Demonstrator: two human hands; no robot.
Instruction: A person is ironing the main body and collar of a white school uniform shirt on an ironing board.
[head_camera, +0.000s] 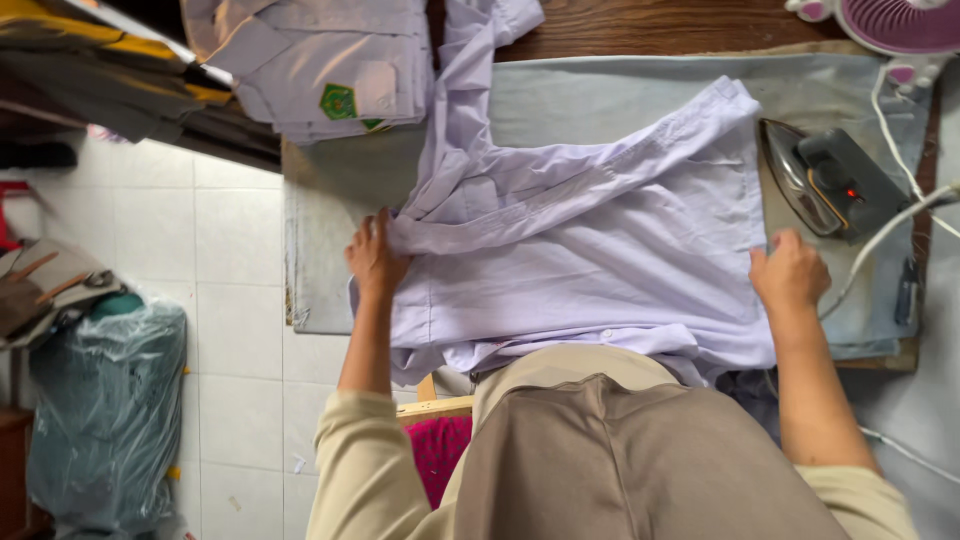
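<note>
Left hand: the left hand (375, 258) is pressing flat on the left edge of the pale lilac shirt (590, 250), fingers spread narrow and lying on the cloth, gripping nothing that shows.
Right hand: the right hand (790, 272) is curling over the shirt's right edge, knuckles up; it is bunching into a loose fist on the fabric, though whether cloth is pinched inside I cannot tell.
Shirt: it is lying spread across the grey-blue ironing pad (620, 95) between the two hands, a sleeve folding diagonally over the body, the near hem hanging off the near edge.
Iron: the dark iron (830, 180) is sitting on the pad just right of the shirt, a small red light glowing, its white cord (890, 230) trailing off to the right, close to the right hand.
Far left: a folded shirt stack (320, 65) with a green badge is resting beyond the pad's far left corner.
Far right: a purple fan (895, 20) is peeking in.
Near left: a plastic-wrapped bundle (105, 410) is standing on the white tiled floor (240, 250).
</note>
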